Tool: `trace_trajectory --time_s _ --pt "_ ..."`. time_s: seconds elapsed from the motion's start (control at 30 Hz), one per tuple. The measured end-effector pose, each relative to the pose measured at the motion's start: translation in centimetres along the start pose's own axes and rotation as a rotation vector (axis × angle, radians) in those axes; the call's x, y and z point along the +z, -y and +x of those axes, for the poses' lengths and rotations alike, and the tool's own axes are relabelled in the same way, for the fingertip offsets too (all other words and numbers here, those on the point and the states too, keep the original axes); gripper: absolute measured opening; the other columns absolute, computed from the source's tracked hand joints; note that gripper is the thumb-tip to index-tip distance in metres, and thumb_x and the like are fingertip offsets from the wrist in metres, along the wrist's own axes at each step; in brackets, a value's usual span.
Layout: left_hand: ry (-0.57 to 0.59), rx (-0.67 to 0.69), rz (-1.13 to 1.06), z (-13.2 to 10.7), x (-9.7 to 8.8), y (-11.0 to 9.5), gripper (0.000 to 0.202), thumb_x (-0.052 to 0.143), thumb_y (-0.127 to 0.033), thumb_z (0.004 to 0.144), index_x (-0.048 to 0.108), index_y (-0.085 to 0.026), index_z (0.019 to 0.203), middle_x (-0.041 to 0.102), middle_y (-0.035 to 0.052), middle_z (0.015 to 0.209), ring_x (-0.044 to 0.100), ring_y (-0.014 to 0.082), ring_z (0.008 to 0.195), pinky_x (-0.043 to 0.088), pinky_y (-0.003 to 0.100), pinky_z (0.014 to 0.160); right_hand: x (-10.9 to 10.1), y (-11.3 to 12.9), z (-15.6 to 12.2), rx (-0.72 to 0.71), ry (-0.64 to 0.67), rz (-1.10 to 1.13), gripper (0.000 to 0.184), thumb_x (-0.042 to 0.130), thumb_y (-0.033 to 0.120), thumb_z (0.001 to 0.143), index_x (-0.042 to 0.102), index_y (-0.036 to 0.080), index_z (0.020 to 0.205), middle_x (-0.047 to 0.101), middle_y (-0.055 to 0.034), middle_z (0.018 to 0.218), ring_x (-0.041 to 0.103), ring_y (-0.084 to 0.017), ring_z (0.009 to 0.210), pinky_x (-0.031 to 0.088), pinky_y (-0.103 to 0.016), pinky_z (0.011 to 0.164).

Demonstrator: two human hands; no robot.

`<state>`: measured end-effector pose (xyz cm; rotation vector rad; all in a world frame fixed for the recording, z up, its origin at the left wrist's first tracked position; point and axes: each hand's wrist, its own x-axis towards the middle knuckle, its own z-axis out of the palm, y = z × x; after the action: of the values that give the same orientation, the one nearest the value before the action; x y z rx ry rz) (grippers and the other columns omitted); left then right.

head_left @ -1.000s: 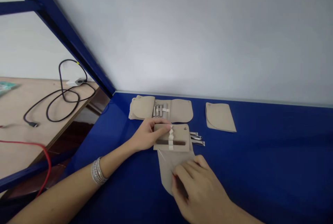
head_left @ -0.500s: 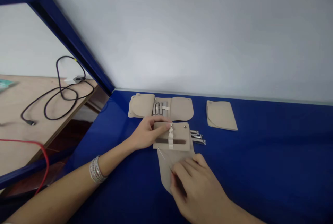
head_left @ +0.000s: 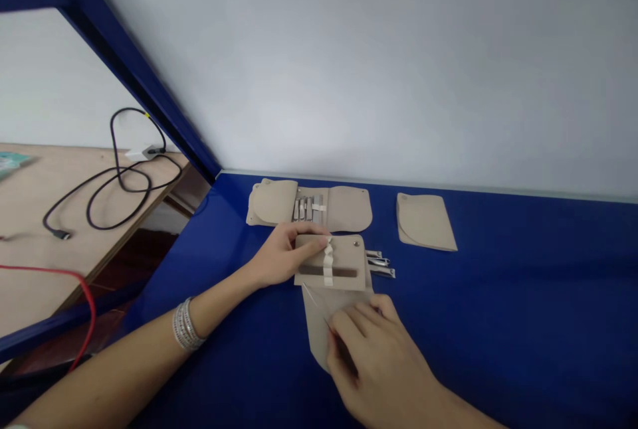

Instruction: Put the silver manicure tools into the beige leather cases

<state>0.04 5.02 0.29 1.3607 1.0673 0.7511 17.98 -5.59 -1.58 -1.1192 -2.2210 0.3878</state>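
Leather panel [head_left: 346,259] | left hand [head_left: 286,257]: grip flat | right hand [head_left: 379,369]: grip pinching flap [head_left: 319,329] | 3 clippers [head_left: 379,263]

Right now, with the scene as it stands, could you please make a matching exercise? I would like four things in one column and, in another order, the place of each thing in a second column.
Things:
1. silver bracelets
2. metal clippers
3. black cable
4. tan panel with a white strap

Places:
A. on the wooden table
B. on the blue table, right of the tan panel
C. around the left arm
D. under the left hand

Right pairs: 1-C, 2-B, 3-A, 4-D
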Motion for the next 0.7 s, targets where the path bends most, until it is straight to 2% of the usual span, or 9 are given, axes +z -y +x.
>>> trace_trajectory --time_s 0.23,0.7 --pt "0.018 0.001 -0.028 0.08 -0.05 0.13 0.028 0.068 -0.041 0.084 0.072 -0.015 0.095 0.070 0.0017 0.086 0.060 0.0116 0.075 0.044 0.020 0.069 -0.08 0.11 -0.04 0.001 -0.003 0.004 0.017 0.047 0.008 0.083 0.050 0.018 0.069 0.053 0.0022 0.061 0.045 -0.013 0.058 0.027 -0.034 0.074" --pt "0.002 -0.004 -0.066 0.18 -0.05 0.26 0.027 0.068 -0.039 0.083 0.073 -0.016 0.094 0.071 0.0035 0.088 0.062 0.0137 0.078 0.046 0.022 0.071 -0.01 -0.04 -0.06 0.007 0.007 0.010 0.017 0.049 0.008 0.083 0.050 0.017 0.068 0.052 0.0026 0.060 0.045 -0.013 0.058 0.027 -0.034 0.073"
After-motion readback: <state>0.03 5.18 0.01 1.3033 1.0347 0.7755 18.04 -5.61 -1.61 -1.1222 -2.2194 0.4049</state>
